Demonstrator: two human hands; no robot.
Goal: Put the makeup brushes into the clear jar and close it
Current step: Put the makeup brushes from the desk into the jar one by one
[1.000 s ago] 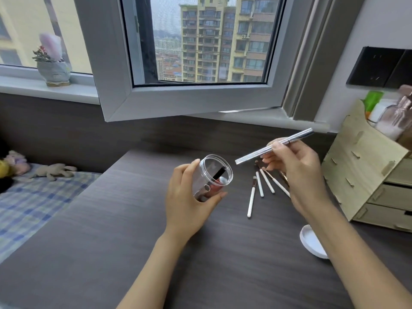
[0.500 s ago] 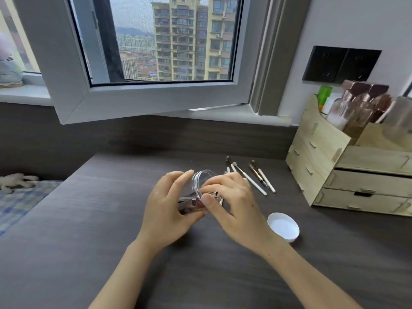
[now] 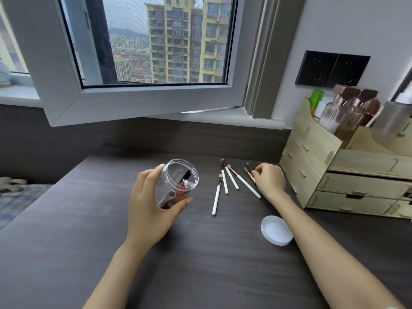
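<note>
The left hand (image 3: 151, 210) wrapped its fingers around the tilted clear jar (image 3: 177, 182). At three o'clock, the right hand (image 3: 268, 179) pinched a dark-handled makeup brush (image 3: 248, 172) beside white-handled brushes (image 3: 231, 180).

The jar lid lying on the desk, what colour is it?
White, seen in the head view: the lid lies near the right forearm.

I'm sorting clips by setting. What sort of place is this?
Likely a bedroom vanity desk: a wooden cosmetics organiser with bottles, makeup brushes on the dark desk, checked bedding alongside.

Soft daylight from window (image 3: 156, 41), faint shadows, bowed edges, perhaps slightly blurred
</note>
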